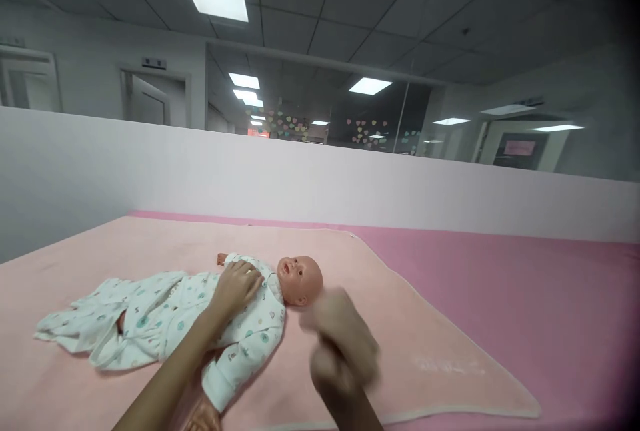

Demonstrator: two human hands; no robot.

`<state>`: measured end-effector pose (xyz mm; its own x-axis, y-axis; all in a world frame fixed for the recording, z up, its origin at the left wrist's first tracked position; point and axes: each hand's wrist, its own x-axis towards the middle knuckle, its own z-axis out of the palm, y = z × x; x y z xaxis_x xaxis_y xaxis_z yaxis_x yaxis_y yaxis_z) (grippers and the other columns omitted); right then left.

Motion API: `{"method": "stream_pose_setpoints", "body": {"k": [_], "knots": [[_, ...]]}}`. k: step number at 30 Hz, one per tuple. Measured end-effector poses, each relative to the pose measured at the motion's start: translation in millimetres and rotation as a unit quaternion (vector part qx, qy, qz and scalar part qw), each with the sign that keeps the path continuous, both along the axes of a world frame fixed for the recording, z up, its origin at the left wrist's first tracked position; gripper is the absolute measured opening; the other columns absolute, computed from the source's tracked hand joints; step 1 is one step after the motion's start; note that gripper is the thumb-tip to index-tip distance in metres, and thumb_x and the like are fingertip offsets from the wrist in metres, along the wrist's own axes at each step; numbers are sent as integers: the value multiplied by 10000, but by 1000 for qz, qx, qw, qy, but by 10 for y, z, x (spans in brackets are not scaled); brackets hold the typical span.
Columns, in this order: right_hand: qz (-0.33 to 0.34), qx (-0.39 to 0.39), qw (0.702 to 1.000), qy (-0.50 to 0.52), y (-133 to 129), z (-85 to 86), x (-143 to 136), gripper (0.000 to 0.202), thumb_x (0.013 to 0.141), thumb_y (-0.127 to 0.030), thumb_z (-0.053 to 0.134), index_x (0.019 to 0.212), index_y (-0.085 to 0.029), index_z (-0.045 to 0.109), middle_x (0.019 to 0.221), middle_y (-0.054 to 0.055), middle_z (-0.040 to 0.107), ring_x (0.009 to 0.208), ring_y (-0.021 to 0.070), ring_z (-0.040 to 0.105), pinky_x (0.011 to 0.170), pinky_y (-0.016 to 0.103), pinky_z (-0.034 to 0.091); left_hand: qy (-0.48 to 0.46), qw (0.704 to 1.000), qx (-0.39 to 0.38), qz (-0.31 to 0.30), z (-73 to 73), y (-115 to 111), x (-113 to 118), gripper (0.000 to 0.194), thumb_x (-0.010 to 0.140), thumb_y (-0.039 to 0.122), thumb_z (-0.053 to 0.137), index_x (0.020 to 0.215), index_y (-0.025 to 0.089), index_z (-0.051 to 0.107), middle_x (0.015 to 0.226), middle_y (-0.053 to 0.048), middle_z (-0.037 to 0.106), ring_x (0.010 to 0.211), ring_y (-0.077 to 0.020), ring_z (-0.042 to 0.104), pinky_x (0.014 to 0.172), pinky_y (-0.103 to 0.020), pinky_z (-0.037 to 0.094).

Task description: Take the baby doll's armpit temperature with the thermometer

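A baby doll [302, 277] lies on its back, its bald head toward the right and its mouth open. It wears a white outfit [185, 304] with small green and brown prints; the leg ends look flat and loose. My left hand [237, 288] rests on the doll's chest, with bent fingers closed on the cloth near the neckline; the fingertips are partly hidden. Beside the doll's head, on the near side, my right hand [346, 341] is raised and smeared by motion. It looks curled, but its fingers cannot be made out.
Beneath the doll spreads a light pink blanket [425, 331] with a pale edge. It lies over a darker pink surface [500, 291] that shows at the right. A low white wall [300, 184] runs along the back, with glass panels above it.
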<state>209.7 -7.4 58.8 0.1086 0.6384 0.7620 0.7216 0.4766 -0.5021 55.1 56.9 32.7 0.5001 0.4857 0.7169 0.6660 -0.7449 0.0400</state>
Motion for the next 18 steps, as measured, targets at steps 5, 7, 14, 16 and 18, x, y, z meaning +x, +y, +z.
{"method": "stream_pose_setpoints", "body": {"k": [5,7,14,16,18], "knots": [[47,82,996,1,223,-173,-207,319,651,-62,320,613,-205,602,629,24,610,640,150,562,675,302,443,7,996,-84,4,-18,56,95,256,823,330,433,748,196,638,738,-52,600,761,-203,523,692,-331,361],[64,105,992,-6,370,-316,-265,315,624,-48,312,606,-189,594,607,27,607,608,143,550,627,273,439,-9,994,-104,-19,-48,51,54,198,808,291,452,785,199,626,775,-46,600,782,-197,520,695,-318,372],[61,151,987,-11,520,-627,-229,329,667,-25,312,717,-171,602,678,44,610,673,159,548,644,271,448,-36,990,-120,-64,-116,63,39,153,830,237,407,824,187,551,818,-43,571,796,-180,502,713,-314,393],[54,154,986,-19,505,-639,-221,319,675,-24,321,746,-173,594,704,45,604,698,164,541,657,277,446,-39,989,-125,-66,-134,76,48,162,847,249,380,820,188,527,812,-42,557,783,-180,496,702,-320,396],[46,143,988,-21,491,-642,-229,305,685,-24,328,764,-174,582,727,48,596,716,169,530,671,286,443,-47,988,-129,-71,-149,80,47,165,855,251,362,809,190,509,812,-41,549,783,-181,494,705,-324,400]]}}
